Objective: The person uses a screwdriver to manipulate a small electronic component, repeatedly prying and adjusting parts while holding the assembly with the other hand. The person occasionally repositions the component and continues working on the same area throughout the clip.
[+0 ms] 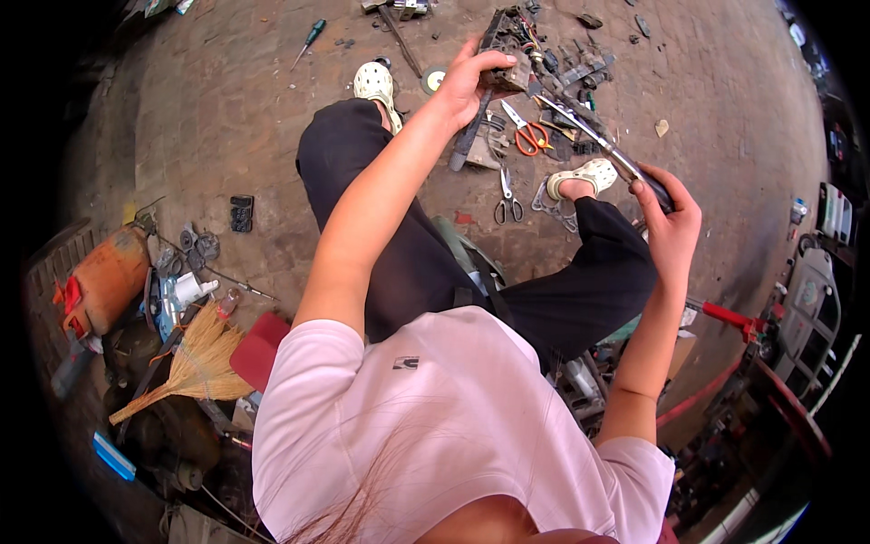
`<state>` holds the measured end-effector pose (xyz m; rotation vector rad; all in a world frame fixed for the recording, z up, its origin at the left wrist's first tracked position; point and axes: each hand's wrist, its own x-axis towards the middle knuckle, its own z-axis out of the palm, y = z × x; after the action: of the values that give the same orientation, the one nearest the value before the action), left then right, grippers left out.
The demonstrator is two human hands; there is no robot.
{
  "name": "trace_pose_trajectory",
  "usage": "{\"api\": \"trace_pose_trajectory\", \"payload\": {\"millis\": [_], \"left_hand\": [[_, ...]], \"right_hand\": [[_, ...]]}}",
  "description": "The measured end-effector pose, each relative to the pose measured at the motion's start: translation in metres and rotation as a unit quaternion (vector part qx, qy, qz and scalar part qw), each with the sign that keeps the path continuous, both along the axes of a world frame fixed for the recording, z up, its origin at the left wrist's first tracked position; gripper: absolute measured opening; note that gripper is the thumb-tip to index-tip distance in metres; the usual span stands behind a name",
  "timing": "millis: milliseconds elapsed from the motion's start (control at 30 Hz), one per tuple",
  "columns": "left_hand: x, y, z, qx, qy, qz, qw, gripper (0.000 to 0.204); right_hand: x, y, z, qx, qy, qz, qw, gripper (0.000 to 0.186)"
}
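My left hand [469, 86] grips a dark, dirty block-shaped part [507, 72] with loose wires at its far end. In my right hand [669, 222] is the dark handle of a long, narrow metal tool [594, 136]; its exact kind is unclear. The tool's far end points toward the block, and I cannot tell whether they touch. Orange-handled scissors [529, 136] lie on the ground between my hands. Nearer to me rests a pair of dark-handled scissors [508, 204]. A dark rod [468, 140] slants below my left hand.
Dirty scrap pieces [584, 72] litter the ground beyond my hands. Farther left lie a green-handled screwdriver [314, 33] and a round disc [434, 80]. A straw broom [204, 358] and an orange cylinder [109, 281] are at left. A red metal bar [725, 315] is at right.
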<state>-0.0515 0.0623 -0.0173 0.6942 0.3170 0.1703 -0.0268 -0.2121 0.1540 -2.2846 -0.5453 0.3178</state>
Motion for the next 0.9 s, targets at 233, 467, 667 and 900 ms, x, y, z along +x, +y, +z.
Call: {"api": "trace_pose_trajectory", "payload": {"millis": [233, 467, 667, 900], "left_hand": [[-0.008, -0.002, 0.011, 0.026, -0.017, -0.002, 1.000, 0.069], [-0.002, -0.003, 0.000, -0.009, -0.055, -0.007, 0.998, 0.071], [-0.001, -0.003, -0.002, -0.023, -0.065, -0.006, 0.998, 0.072], [0.000, -0.004, 0.001, -0.005, -0.056, -0.005, 0.998, 0.073]], "right_hand": [[0.009, 0.007, 0.001, -0.023, 0.022, 0.009, 0.999, 0.022], [0.011, 0.005, 0.004, -0.015, 0.031, 0.016, 0.999, 0.022], [0.013, 0.002, 0.001, -0.014, 0.037, 0.009, 0.999, 0.021], [0.014, 0.000, 0.001, -0.019, 0.045, -0.001, 0.999, 0.021]]}}
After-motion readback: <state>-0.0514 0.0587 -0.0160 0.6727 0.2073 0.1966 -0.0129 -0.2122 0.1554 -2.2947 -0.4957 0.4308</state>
